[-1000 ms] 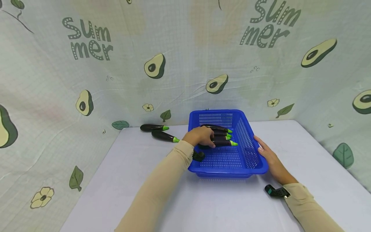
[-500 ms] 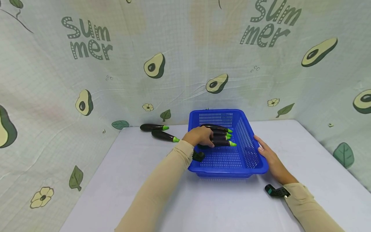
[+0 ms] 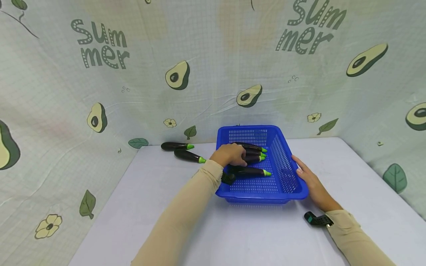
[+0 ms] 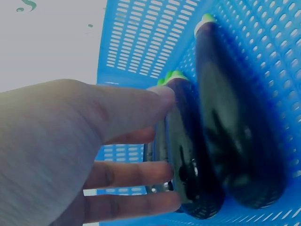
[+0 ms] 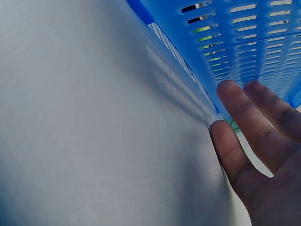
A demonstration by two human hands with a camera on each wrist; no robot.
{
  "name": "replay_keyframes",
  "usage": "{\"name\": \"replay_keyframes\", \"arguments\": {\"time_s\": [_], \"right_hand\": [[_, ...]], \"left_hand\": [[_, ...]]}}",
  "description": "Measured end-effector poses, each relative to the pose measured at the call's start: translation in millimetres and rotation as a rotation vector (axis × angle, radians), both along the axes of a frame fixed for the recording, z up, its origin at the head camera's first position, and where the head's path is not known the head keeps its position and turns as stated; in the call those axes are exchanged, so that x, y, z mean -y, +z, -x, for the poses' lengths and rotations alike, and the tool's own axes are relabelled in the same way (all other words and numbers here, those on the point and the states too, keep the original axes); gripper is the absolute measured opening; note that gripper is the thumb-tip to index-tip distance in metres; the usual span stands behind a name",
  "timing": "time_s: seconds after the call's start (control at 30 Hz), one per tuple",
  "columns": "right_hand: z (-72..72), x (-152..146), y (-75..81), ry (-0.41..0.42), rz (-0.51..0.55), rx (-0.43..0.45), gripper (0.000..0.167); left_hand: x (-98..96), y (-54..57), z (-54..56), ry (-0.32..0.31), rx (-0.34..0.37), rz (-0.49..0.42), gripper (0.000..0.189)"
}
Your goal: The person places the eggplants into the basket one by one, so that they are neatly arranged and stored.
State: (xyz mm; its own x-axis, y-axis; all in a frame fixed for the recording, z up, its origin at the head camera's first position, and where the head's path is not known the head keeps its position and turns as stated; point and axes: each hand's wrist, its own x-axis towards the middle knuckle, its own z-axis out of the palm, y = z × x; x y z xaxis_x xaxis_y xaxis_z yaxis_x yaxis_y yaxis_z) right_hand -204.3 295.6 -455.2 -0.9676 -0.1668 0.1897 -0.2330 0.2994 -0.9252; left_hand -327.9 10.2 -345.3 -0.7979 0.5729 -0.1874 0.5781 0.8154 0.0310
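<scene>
A blue plastic basket [image 3: 256, 183] stands on the table with several dark eggplants lying in it, their green stem ends to the right. My left hand [image 3: 231, 155] reaches in over the left rim. In the left wrist view its fairly straight fingers [image 4: 129, 174] are at the side of one eggplant [image 4: 186, 146], and the thumb lies near its stem end. The frontmost eggplant [image 3: 249, 171] lies apart from this row. My right hand [image 3: 314, 188] rests against the basket's right side from outside; its extended fingers [image 5: 247, 113] appear near the slotted wall.
Two more eggplants lie on the table left of the basket, one at the back [image 3: 176, 146] and one closer [image 3: 189, 156]. A white table [image 3: 159, 192] lies beneath everything. A printed cloth [image 3: 206, 44] hangs behind and at the sides.
The frontmost eggplant has moved toward the front of the basket, away from the others and from my left hand. My right hand and the basket keep their places.
</scene>
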Motion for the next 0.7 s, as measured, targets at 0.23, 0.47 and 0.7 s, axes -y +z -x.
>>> {"name": "replay_keyframes", "arguments": {"time_s": [0.23,0.47,0.7], "right_hand": [[-0.7,1,-0.1,-0.006,-0.001,0.000,0.057],[-1.0,1,-0.2,-0.017,-0.005,0.005,0.057],[-0.2,0,-0.9,-0.003,0.003,-0.009,0.056]], "left_hand": [[8.5,7.7,2.8,-0.041,-0.030,-0.037,0.039],[26.8,22.5,2.9,-0.075,-0.026,-0.174,0.040],[54.1,31.8,8.5,-0.095,0.012,-0.353,0.037]]}}
